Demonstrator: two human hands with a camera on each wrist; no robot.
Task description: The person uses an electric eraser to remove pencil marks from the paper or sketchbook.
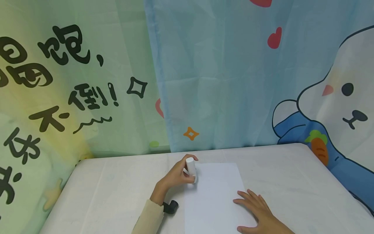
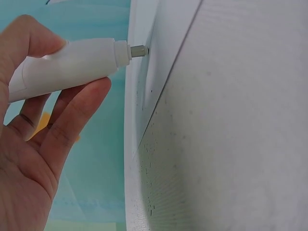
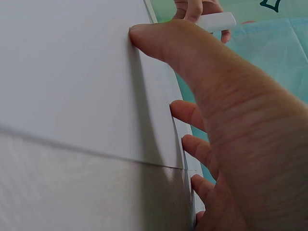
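My left hand [image 1: 176, 174] grips a stout white electric eraser [image 1: 191, 167] above the upper left edge of a blank white sheet of paper [image 1: 214, 201]. In the left wrist view the thumb and fingers pinch the white body, and its narrow grey tip [image 2: 138, 51] points at the paper. The tip is at or very near the surface; I cannot tell whether it touches. My right hand [image 1: 260, 214] lies with spread fingers over the right edge of the sheet. Its thumb [image 3: 144, 38] rests on the paper in the right wrist view.
A white cloth [image 1: 117, 188] covers the table under the sheet. A black device [image 1: 170, 207] is strapped at the left wrist, by the beige sleeve [image 1: 149, 219]. Printed curtains [image 1: 219, 81] hang behind the table's far edge.
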